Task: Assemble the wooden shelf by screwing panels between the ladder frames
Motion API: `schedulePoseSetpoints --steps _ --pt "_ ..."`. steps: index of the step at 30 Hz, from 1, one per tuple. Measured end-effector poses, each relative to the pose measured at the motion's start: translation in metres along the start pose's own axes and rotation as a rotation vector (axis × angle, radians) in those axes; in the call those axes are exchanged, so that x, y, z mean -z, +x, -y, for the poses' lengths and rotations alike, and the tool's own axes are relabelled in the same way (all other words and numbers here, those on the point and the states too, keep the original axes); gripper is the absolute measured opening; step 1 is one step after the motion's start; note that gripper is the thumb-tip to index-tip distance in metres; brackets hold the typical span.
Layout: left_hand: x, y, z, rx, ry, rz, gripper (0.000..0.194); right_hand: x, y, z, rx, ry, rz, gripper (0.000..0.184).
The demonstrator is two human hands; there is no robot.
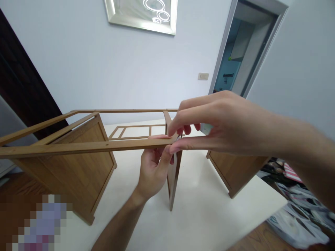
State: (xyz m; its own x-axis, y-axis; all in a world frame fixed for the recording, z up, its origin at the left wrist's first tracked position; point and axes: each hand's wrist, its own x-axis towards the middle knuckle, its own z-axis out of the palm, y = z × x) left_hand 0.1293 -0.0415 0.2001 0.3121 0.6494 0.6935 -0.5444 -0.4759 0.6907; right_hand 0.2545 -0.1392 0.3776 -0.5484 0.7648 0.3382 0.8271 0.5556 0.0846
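Pinching narrowly, the right hand (222,122) touched a long brown wooden rail (131,144). Above the white bench (201,205), the left hand (154,170) gripped it from below.

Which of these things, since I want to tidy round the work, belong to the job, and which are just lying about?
Belongs to the job, it seems:
- wooden rail at the hands
- middle panel
- left panel
- right panel
- barred frame at the back
- white table underneath

Probably just lying about:
- plastic bags
- striped item
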Motion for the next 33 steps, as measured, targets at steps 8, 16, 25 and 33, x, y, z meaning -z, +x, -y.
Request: schedulePoseSetpoints --steps 8,16,25,33 --pt "0.0 -0.001 0.001 0.027 0.024 -0.005 0.026 -0.008 0.029 -0.005 -0.043 0.027 0.036 0.02" --pt "0.0 -0.003 -0.002 0.008 0.045 -0.051 0.026 -0.016 0.043 -0.017 -0.275 0.046 0.085 0.006" --pt "0.001 -0.003 -0.004 0.007 0.057 -0.062 0.026 -0.011 0.031 -0.036 -0.413 0.219 0.196 0.017" --pt "0.0 -0.002 -0.004 -0.004 0.048 -0.071 0.028 0.002 0.005 -0.052 -0.258 0.228 0.251 0.04"
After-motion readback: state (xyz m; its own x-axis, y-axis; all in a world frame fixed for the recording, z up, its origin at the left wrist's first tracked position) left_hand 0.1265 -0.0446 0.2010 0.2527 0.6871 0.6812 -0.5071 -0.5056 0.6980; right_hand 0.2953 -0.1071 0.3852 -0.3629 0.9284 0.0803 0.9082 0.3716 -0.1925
